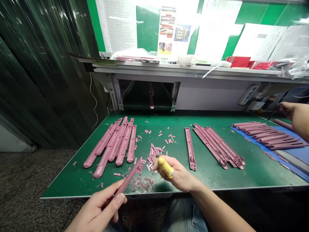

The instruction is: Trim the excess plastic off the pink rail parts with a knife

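Observation:
My left hand (102,206) is closed on a long pink plastic strip (130,176), held slanting up to the right over the front edge of the green bench mat (212,177). My right hand (177,174) is closed on a yellow-handled tool (165,167), its tip close to the strip's upper end. Below them lie pink shavings (142,184) and small cut-off bits (154,151). A pile of pink strips (116,143) lies to the left, and another row of strips (217,146) to the right.
Another person's hand (298,119) reaches in at the far right above pink rods (267,135) on a blue sheet (287,151). A shelf (193,69) with papers, bags and red boxes runs above the bench. A dark curtain hangs on the left.

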